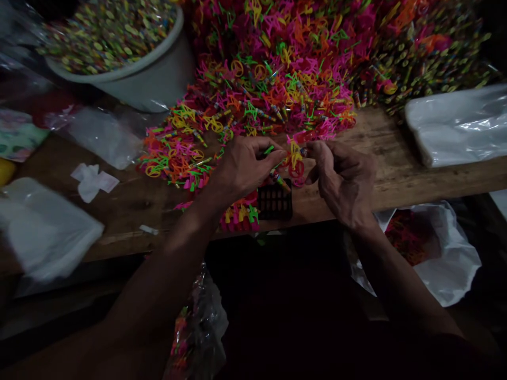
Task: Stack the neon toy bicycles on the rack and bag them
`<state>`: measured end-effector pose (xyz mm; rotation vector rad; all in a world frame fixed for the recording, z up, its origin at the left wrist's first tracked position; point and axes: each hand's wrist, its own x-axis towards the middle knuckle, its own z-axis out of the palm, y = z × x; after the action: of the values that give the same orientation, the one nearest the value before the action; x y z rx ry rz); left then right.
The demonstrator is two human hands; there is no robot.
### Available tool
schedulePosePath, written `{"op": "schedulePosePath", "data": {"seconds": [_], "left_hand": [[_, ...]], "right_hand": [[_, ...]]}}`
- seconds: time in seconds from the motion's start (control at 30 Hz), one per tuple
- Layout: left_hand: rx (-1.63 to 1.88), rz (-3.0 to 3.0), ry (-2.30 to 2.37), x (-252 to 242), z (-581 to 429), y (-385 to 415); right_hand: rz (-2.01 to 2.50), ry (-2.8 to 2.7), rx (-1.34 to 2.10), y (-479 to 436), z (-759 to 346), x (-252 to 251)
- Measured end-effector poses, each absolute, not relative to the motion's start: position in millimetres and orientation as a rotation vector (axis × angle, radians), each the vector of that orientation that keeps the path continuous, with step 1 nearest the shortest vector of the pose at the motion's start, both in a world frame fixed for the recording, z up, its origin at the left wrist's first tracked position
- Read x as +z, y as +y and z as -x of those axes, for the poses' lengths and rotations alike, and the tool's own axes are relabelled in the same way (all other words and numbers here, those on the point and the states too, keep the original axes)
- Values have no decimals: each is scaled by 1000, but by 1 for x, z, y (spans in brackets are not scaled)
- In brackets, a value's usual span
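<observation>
My left hand (247, 163) is closed in a pinch over the bench, thumb against the forefinger, on a small printed tube (280, 180) that slants down from it. A bit of green plastic shows between its fingers. My right hand (343, 174) is closed on another short printed tube (303, 151), its end showing at the fingertips. Between the hands hangs a yellow plastic toy (294, 153) with a pink-red ring-shaped piece (296, 170) below it. Under them sits a black slotted tray (275, 203). Several toys lie in a row (241, 215) left of the tray.
A heap of bright plastic toys (269, 95) covers the back of the wooden bench (380, 140). A grey tub (158, 68) of small tubes stands back left, and more tubes (431, 68) are piled right. Plastic bags (459, 126) lie at the right; an open white bag (451, 264) sits below.
</observation>
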<state>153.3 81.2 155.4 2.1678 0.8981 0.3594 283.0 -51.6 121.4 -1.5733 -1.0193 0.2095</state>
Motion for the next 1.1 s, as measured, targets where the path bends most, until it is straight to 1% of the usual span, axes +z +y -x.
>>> {"op": "schedulePosePath", "data": {"seconds": [0.37, 0.67, 0.8, 0.9, 1.1], "left_hand": [[234, -1993, 850, 155, -151, 83], [71, -2315, 838, 169, -150, 91], [60, -2232, 841, 166, -150, 92], [142, -2302, 827, 168, -150, 83], [640, -2687, 705, 174, -142, 64]], "right_hand": [[1469, -881, 250, -63, -270, 114], [1486, -999, 142, -65, -266, 111], [1402, -894, 326, -64, -266, 113], [1293, -786, 493, -65, -265, 113], [1070, -724, 873, -78, -272, 109]]}}
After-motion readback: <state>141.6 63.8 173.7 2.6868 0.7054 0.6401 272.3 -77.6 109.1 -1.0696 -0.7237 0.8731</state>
